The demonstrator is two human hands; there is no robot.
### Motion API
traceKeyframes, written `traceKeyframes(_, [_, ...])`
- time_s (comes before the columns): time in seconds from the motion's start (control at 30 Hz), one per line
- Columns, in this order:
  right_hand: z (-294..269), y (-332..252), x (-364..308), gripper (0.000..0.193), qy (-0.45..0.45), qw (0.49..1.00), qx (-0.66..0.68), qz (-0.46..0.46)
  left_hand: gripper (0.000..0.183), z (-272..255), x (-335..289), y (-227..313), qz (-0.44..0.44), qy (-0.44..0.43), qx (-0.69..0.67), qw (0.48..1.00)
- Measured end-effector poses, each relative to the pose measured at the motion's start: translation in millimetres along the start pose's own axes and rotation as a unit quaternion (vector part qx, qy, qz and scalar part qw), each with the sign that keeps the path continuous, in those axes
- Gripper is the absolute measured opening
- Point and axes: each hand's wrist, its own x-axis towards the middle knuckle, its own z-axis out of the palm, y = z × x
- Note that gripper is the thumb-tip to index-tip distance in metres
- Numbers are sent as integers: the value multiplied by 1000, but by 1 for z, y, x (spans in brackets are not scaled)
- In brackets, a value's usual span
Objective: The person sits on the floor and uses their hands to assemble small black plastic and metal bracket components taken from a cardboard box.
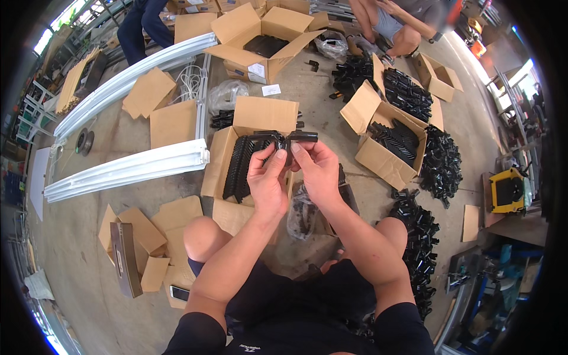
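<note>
My left hand (269, 180) and my right hand (316, 171) are raised side by side above an open cardboard box. A glossy black angled fitting (267, 136) is pinched between my left thumb and fingers. My right thumb and fingers grip a similar black fitting (304, 136). Their inner ends meet between my thumbs; whether they are joined I cannot tell. In the cardboard box (266, 112) below, black fittings (237, 168) stand packed in neat rows. A clear plastic bag (300, 216) lies beside that box, partly hidden by my right arm.
Heaps of black parts (441, 163) lie to the right around another open box (384, 163). White metal rails (127, 171) stretch across the left floor. A phone (179, 293) rests near my left knee. Two other people (387, 26) are at the far side.
</note>
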Motion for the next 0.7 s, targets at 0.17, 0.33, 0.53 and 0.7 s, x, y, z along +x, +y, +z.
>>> traceKeyframes(0.17, [7, -4, -4, 11, 8, 1000, 19, -7, 15, -1, -1, 3, 9, 10, 1, 1000])
traceKeyframes(0.33, [2, 4, -5, 12, 25, 999, 9, 26, 15, 0, -3, -1, 2, 42, 4, 999])
traceKeyframes(0.53, [3, 4, -4, 13, 15, 999, 17, -24, 18, 1, -2, -1, -5, 31, 7, 999])
traceKeyframes(0.7, [6, 10, -6, 12, 21, 1000, 8, -13, 17, -5, -2, -1, 0, 24, -10, 1000])
